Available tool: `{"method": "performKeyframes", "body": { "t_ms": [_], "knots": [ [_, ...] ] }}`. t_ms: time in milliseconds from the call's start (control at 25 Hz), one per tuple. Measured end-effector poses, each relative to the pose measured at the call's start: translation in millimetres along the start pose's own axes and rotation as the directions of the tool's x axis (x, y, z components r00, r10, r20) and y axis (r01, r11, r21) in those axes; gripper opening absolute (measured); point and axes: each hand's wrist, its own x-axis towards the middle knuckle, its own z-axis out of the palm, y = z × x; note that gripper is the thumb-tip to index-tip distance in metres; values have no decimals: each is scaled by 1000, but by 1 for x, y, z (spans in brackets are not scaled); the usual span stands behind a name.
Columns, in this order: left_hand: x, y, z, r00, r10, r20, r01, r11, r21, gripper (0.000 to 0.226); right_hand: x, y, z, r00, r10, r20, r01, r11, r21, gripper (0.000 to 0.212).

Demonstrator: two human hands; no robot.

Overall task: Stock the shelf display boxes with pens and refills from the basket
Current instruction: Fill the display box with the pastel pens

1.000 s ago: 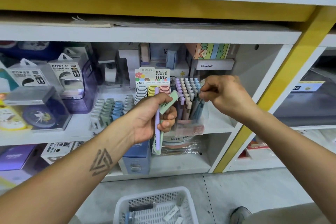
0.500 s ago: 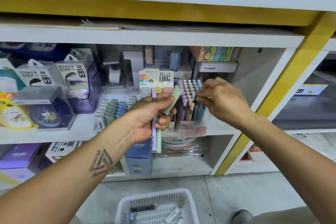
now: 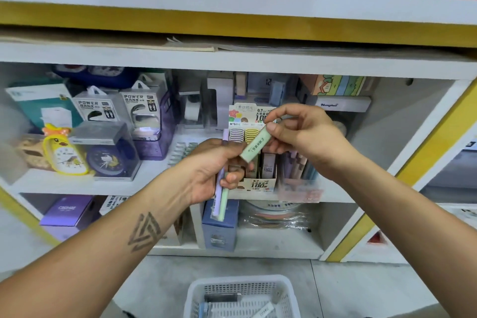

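Both hands on green pen (image 3: pixel 255 146) before display box (image 3: pixel 258 183).
L hand (image 3: pixel 209 170) grips green + purple pen (image 3: pixel 219 188); R hand (image 3: pixel 296 131) pinches green's 1 o'clock end.

Middle of green pen (image 3: pixel 255 146) and purple pen (image 3: pixel 219 190) buried inside left hand (image 3: pixel 206 173); only ends visible. Display box (image 3: pixel 259 183) mostly blocked by both hands, label print too blurred to read fully. Clear pen holder (image 3: pixel 300 188) motion-smeared, pen count unreadable. White basket (image 3: pixel 241 297) cut off by bottom edge, contents indistinct.
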Motion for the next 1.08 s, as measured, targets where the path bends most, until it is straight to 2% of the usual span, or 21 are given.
{"method": "performKeyframes", "body": {
  "t_ms": [80,200,400,480,600,720,800,920,1080],
  "knots": [
    [-5,6,-15,997,34,-66,-35,999,-9,11,5,-1,11,997,-12,72,8,999,54,9],
    [-13,10,-34,978,114,-176,-117,993,-8,4,14,3,25,991,-41,125,41,999,0,16],
    [-24,14,-57,929,247,-274,-219,967,130,5,25,8,54,983,55,174,-65,996,53,22],
    [-28,16,-63,926,242,-289,-218,969,115,5,27,8,60,979,67,190,-79,995,57,23],
    [-34,20,-73,937,181,-298,-189,982,1,3,27,3,71,971,-43,237,61,996,-68,30],
    [-38,25,-86,938,73,-340,-117,987,-111,15,31,-10,80,965,-153,215,202,952,-229,18],
    [-41,30,-94,922,5,-387,-75,983,-166,17,40,-16,80,958,-224,178,278,882,-382,10],
    [-50,35,-107,911,-31,-410,-67,973,-221,18,56,-14,83,949,-265,168,305,654,-692,16],
    [-59,37,-115,915,-19,-403,-74,974,-214,31,78,5,106,918,-352,182,346,487,-802,8]
  ]
}}
